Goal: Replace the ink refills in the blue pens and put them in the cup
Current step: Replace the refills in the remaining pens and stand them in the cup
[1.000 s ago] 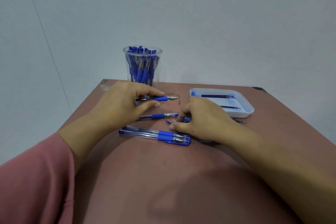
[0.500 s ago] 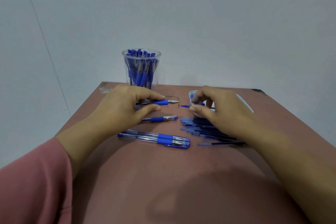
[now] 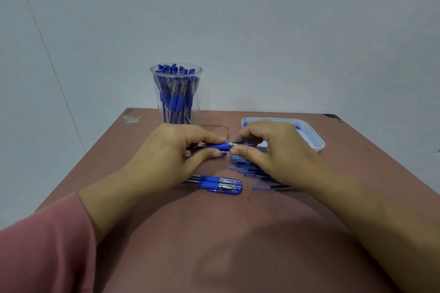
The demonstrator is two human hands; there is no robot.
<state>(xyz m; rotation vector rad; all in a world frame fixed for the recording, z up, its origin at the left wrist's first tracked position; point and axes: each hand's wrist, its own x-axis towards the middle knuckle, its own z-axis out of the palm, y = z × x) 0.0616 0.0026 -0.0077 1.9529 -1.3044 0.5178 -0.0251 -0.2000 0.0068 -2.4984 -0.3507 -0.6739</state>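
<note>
Both hands meet on one blue pen (image 3: 217, 146), held level just off the table (image 3: 214, 233) toward its far edge, in front of the cup (image 3: 176, 93) packed with pens. The left hand (image 3: 171, 150) curls round the blue grip, forefinger on top, thumb below. The right hand (image 3: 273, 150) pinches the metal tip end with its fingers bent; a small blue bit beside them I can't identify. Best play, I'd say: left keeps the barrel dead still, right twists straight on axis, no bending. Loose refills (image 3: 240, 162) lie under the right hand. Both wrists ride low, forearms angling inward.
</note>
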